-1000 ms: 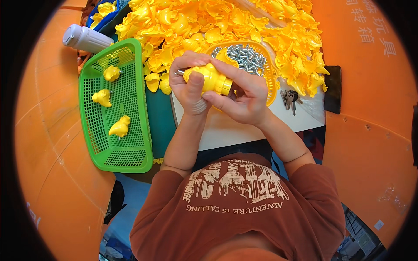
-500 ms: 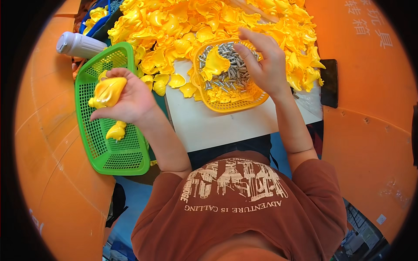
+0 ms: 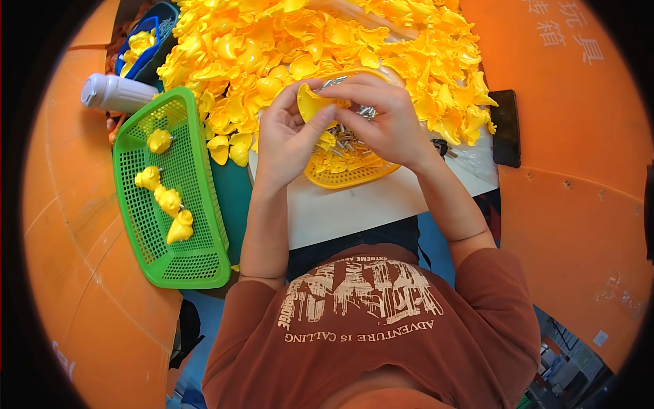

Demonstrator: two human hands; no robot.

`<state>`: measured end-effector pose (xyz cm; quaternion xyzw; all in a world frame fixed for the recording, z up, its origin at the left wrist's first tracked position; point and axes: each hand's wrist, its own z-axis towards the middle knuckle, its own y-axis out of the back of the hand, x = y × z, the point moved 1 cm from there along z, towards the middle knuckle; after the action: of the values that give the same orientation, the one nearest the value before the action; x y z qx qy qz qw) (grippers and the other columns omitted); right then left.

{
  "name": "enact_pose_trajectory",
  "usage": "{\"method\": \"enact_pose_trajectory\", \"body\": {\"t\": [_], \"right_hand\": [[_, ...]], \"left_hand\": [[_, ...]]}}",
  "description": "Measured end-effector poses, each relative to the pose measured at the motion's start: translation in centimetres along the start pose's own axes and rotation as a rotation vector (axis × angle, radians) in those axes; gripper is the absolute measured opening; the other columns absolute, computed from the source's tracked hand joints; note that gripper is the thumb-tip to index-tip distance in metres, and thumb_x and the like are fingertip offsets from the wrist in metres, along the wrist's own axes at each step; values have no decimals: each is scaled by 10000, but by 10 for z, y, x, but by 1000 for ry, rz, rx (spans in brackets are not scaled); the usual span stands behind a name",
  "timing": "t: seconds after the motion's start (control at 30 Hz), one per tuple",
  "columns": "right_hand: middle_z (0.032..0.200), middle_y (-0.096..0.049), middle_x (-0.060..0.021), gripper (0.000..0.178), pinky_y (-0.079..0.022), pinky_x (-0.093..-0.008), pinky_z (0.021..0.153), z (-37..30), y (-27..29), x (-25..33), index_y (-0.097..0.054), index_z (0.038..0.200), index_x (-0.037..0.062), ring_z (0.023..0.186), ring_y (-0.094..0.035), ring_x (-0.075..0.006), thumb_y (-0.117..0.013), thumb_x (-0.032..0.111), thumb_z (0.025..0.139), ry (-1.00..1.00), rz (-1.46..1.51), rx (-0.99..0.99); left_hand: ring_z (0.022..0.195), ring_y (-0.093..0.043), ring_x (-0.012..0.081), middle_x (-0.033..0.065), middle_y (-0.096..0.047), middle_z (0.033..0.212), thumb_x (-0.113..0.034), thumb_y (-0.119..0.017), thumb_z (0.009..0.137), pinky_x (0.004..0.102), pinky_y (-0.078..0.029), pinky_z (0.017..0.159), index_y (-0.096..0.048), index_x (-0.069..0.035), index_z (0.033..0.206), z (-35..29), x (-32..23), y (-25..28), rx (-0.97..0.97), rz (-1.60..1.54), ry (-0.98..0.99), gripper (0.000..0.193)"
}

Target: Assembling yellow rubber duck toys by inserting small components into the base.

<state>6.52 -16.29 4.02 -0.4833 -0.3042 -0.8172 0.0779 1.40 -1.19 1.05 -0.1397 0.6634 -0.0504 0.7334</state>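
Note:
Both my hands meet over a round yellow basket (image 3: 347, 178) that holds small metal screws (image 3: 344, 140). My left hand (image 3: 289, 140) and my right hand (image 3: 385, 119) pinch one yellow plastic shell piece (image 3: 312, 102) between their fingers. A big heap of the same yellow shell pieces (image 3: 306, 41) lies just beyond them. To my left a green mesh tray (image 3: 197, 262) carries several yellow duck-shaped toys (image 3: 169, 201).
A white table top (image 3: 354, 208) lies under the basket. A white ribbed bottle (image 3: 116, 93) rests beyond the green tray, and a blue tub (image 3: 146, 51) with yellow parts is farther back. A black phone (image 3: 506, 129) sits at the right. Orange walls curve on both sides.
My left hand has left the green tray, where one more yellow toy now lies, and come back to the middle. Both hands now grip a fresh yellow piece over the screw basket.

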Motion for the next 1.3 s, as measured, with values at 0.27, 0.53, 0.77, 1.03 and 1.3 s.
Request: {"method": "enact_pose_trajectory", "body": {"t": [0.27,0.53,0.77,1.03,1.3], "right_hand": [[981,-648,-106,279,-487,-309,725,30,74,-88,-631,1046,82,833,-625,-246,-650,140,774,26,-871,-261],[885,-669,-104,126,-497,-316,728,33,71,-78,-679,888,55,777,-636,-262,-634,87,774,-125,-701,-235],[840,-663,-103,144,-494,-274,731,12,13,-13,-663,867,18,811,-637,-209,-653,-27,730,352,-164,-180],[744,-614,-74,107,-452,-342,649,-14,13,-19,-654,777,58,719,-563,-253,-691,140,719,-91,-637,201],[729,-597,-94,114,-455,-317,650,-7,14,-23,-639,776,20,696,-568,-221,-680,108,718,-153,-528,213]], "left_hand": [[969,-546,131,133,-535,1103,-68,-627,834,241,-455,814,-491,52,1144,33,9,37,-463,221,-196,359],[1018,-557,206,149,-508,1162,-116,-575,878,273,-462,843,-424,58,1210,27,9,18,-342,376,-271,404],[791,-628,214,106,-589,992,-129,-551,893,297,-540,633,-489,-15,1117,22,15,-8,-87,-716,382,259],[755,-641,254,128,-605,888,9,-553,853,295,-543,629,-499,-6,1024,13,20,4,-378,-357,64,179],[788,-589,107,86,-627,869,30,-673,754,201,-478,687,-569,-2,913,1,18,-1,-419,-72,-112,192]]}}
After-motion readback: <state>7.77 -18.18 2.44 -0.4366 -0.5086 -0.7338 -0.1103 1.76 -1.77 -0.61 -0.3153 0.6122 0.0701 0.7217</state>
